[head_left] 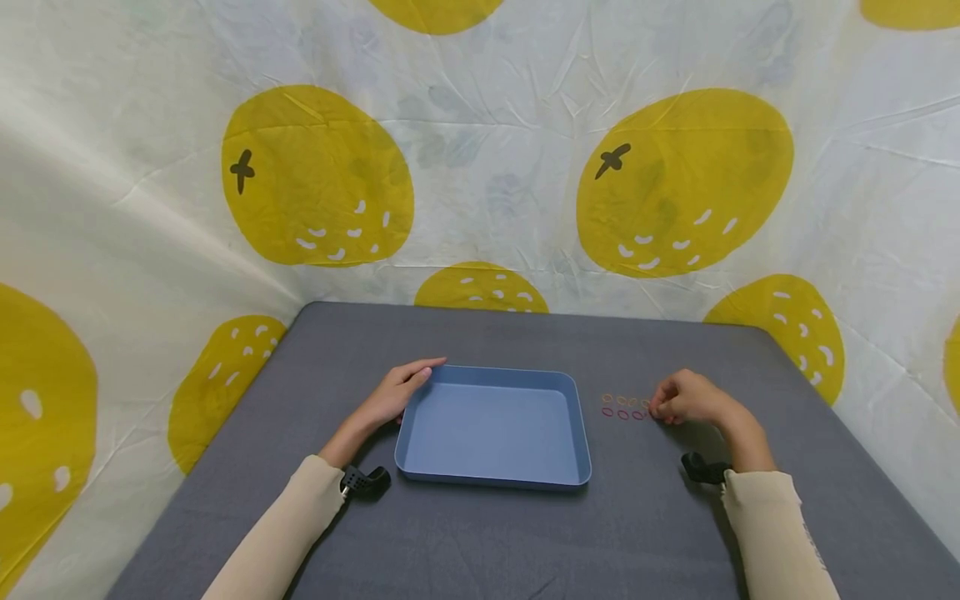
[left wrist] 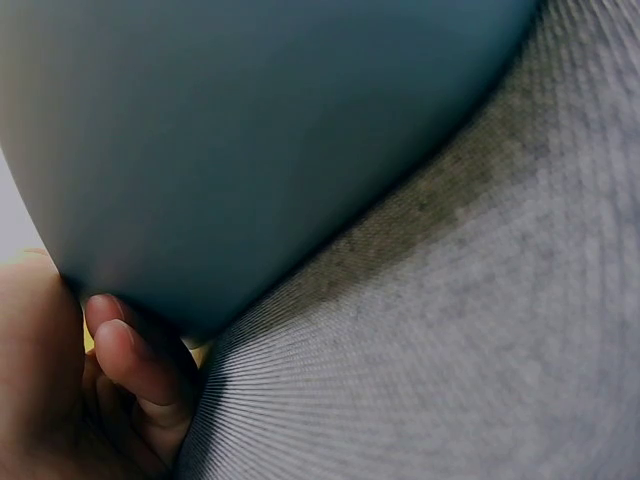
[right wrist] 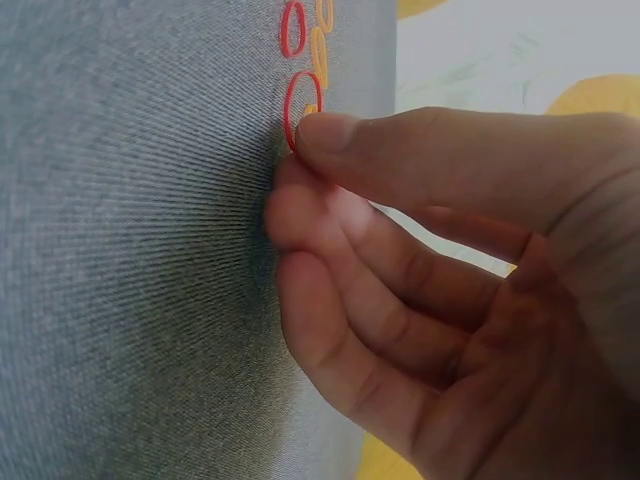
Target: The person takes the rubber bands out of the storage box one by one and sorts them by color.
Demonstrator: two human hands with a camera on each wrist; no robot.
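Note:
A blue rectangular tray (head_left: 491, 429) lies on the grey table. My left hand (head_left: 393, 393) holds its back left corner, forefinger stretched along the rim; in the left wrist view other fingers (left wrist: 135, 365) curl against the tray's outer wall (left wrist: 250, 140). Right of the tray, small rubber bands lie in two rows, yellow ones (head_left: 621, 401) behind and red ones (head_left: 622, 414) in front. At the right end of the rows, my right hand (head_left: 686, 397) pinches a red rubber band (right wrist: 287, 110) between thumb and forefinger, its loop standing out past the thumb tip.
The grey table (head_left: 480, 542) reaches back to a hanging white cloth (head_left: 495, 192) printed with big yellow fruit. A black wrist device (head_left: 366, 482) sits at the left cuff, and another black device (head_left: 703, 468) at the right.

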